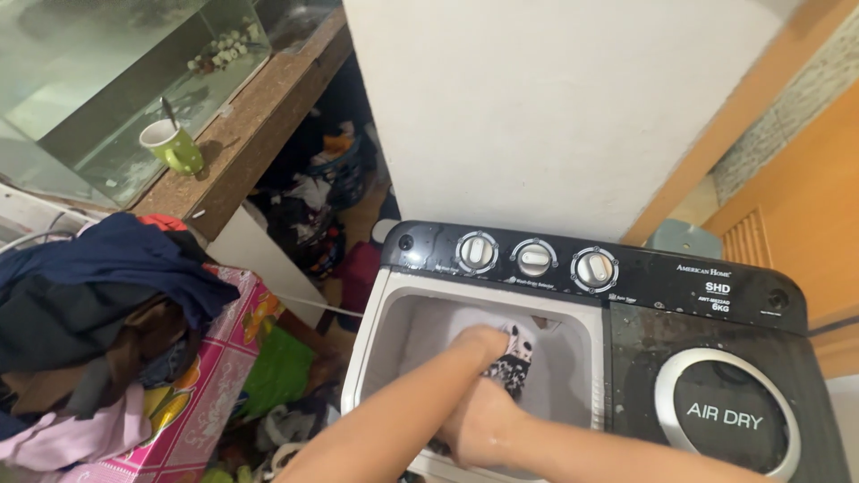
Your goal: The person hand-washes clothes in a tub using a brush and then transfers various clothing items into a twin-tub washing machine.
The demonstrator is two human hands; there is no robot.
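Right hand [479, 427] fingers hidden in tub [420, 322] (patterned cloth [512, 365] half buried).

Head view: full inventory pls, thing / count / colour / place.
washing machine: 1, white tub side with black panel and lid, lower right
control knobs: 3, white and silver, along the black panel
patterned cloth: 1, black and white, in the open wash tub
clothes pile: 1, dark blue, brown and pink, left
pink floral box: 1, under the pile
green cup: 1, with a utensil standing in it, on the wooden ledge
wooden ledge: 1, brown, upper left
glass tank: 1, clear, top left
left hand: in the tub, at the patterned cloth
right hand: in the tub, just below the left; grip not clear
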